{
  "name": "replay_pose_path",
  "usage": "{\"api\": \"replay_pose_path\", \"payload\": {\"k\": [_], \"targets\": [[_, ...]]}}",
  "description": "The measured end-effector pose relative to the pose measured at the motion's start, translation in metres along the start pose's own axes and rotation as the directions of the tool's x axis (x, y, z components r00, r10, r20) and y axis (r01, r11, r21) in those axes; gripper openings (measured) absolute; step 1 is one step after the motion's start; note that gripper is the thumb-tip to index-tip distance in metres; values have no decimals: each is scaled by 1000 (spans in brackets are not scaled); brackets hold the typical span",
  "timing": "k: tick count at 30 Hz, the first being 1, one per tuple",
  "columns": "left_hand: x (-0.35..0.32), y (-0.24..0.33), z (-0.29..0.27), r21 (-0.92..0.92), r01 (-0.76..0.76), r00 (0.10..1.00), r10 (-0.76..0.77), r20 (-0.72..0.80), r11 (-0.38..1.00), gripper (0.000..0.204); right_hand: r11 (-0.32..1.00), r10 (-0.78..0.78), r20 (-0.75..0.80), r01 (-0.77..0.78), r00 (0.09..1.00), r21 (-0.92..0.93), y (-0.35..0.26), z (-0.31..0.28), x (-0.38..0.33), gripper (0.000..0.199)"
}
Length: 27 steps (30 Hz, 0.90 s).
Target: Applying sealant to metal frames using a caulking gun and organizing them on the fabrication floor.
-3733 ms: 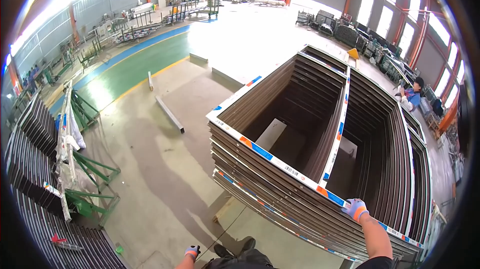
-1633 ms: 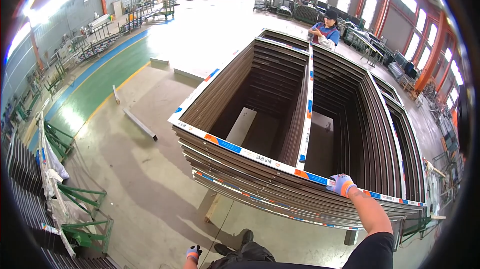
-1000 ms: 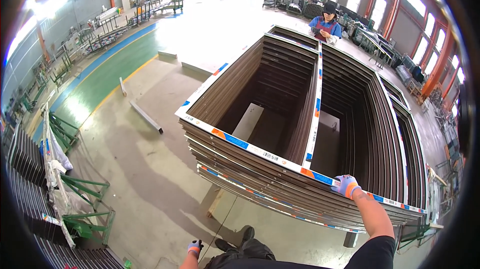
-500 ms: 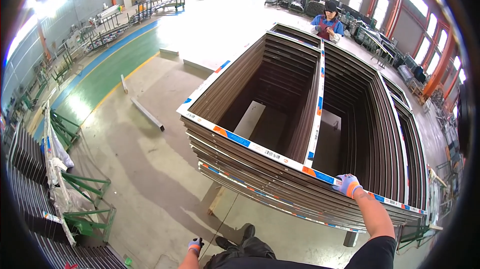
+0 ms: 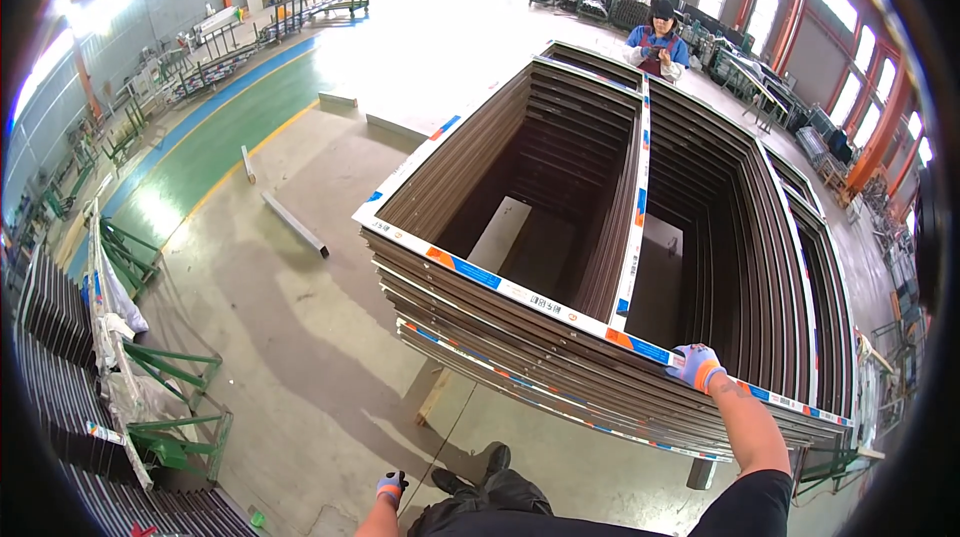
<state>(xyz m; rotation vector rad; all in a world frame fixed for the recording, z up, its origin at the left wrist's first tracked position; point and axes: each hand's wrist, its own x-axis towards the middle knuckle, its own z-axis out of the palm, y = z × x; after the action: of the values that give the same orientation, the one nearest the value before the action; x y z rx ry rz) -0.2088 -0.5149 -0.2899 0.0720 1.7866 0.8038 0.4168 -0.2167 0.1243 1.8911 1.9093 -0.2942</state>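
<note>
A tall stack of dark brown window frames (image 5: 470, 299) stands before me, with white, blue and orange protective tape on the top frame (image 5: 545, 309). My right hand (image 5: 694, 367), in a purple and orange glove, grips the near rail of that top frame, fingers curled over its edge. My left hand (image 5: 392, 486), gloved alike, hangs low beside my legs, well apart from the stack. Its fingers are curled around a dark patch; whether that is an object or part of the glove, I cannot make out.
A co-worker (image 5: 660, 45) in blue with a dark red apron stands beyond the stack, hands together. Loose metal bars (image 5: 296, 225) lie on the floor to the left. Green steel racks (image 5: 175, 367) with dark profiles (image 5: 60, 377) line the left side. A wooden support (image 5: 433, 397) shows under the stack.
My two hands stay practically where they were. The co-worker beyond the stack has shifted a little in posture, hands still held together in front.
</note>
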Motion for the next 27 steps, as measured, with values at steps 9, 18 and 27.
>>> {"api": "replay_pose_path", "payload": {"k": [9, 18, 27], "targets": [[4, 4, 2, 2, 19, 1000, -19, 15, 1000, 16, 1000, 27, 2, -27, 1000, 7, 3, 4, -1, 50], [-3, 12, 5, 38, 56, 998, -57, 23, 998, 19, 998, 24, 22, -25, 999, 50, 1, -1, -6, 54], [2, 10, 4, 47, 50, 998, -51, 34, 998, 22, 998, 4, 3, -4, 1000, 62, -6, -10, -10, 53]]}}
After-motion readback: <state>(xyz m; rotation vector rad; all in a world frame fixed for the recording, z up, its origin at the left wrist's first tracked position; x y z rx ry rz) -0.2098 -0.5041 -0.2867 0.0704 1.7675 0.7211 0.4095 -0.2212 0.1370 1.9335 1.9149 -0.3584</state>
